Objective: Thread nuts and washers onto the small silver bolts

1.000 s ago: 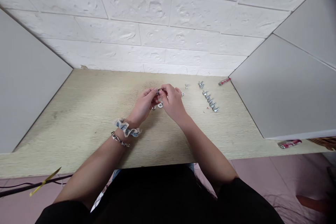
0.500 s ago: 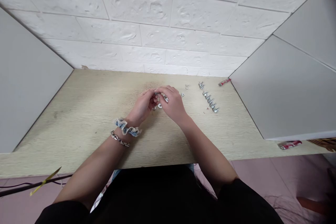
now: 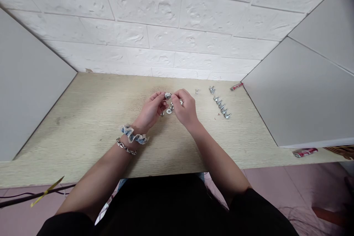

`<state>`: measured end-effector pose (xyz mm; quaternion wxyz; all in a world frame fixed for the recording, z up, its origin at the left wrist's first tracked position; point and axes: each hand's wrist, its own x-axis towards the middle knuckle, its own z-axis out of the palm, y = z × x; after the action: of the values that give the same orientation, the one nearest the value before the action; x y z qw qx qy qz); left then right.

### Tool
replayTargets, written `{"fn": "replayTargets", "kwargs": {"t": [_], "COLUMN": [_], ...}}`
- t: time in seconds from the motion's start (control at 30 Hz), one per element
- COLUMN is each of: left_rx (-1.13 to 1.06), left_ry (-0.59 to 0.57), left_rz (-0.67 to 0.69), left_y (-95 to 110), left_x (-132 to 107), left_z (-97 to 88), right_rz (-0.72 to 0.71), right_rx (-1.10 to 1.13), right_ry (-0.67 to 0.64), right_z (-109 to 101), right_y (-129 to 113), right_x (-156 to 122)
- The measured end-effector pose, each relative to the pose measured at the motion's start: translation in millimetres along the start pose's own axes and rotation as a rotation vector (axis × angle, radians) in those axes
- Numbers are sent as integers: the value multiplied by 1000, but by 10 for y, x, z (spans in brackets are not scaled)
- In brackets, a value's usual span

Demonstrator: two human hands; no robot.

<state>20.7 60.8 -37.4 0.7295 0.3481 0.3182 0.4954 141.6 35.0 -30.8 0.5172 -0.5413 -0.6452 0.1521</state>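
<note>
My left hand point(image 3: 151, 110) is closed, pinching a small silver bolt with a washer point(image 3: 167, 96) between thumb and fingertips, slightly above the table. Close beside it on the right, the thumb and forefinger of my right hand point(image 3: 186, 107) are pressed together; whatever is between them is hidden. Beneath the hands lie a flat washer point(image 3: 169, 111), a small bolt point(image 3: 172, 106) and another bolt point(image 3: 162, 114), partly covered by my left fingers. More small metal pieces show in part behind my right fingers.
Silver bolts with washers point(image 3: 221, 107) stand in a slanting row on the right of the wooden table point(image 3: 91, 118). A single small metal piece point(image 3: 197, 91) stands left of them. Red batteries point(image 3: 236, 87) lie by the right panel point(image 3: 298, 92). A white brick wall point(image 3: 166, 40) closes the back.
My right hand has drawn back a little to the right, away from my left fingers. The bolt's washer face has come into view in my left hand.
</note>
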Motion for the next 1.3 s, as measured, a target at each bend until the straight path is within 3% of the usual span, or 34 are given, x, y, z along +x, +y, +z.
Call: {"fn": "replayTargets", "kwargs": {"t": [0.17,0.4,0.7,1.03,1.3], "left_rx": [99,156,203,611,285], "left_ry": [-34,-47,-37,57,54], "left_rz": [72,130,164,242,145], "left_y": [-1,4,-1,-1,2], "left_x": [-11,-4,4,2,16], "left_z": [26,18,15,7,-3], "right_rz": [267,349,271,181,80], "right_rx": [85,99,34,70,156], "right_ry": [-139,-127,-82,-54,-121], "right_z": [0,-13,11,47,55], "right_y": [11,23,50,71,51], "right_x": [-8,24,40,35,18]}}
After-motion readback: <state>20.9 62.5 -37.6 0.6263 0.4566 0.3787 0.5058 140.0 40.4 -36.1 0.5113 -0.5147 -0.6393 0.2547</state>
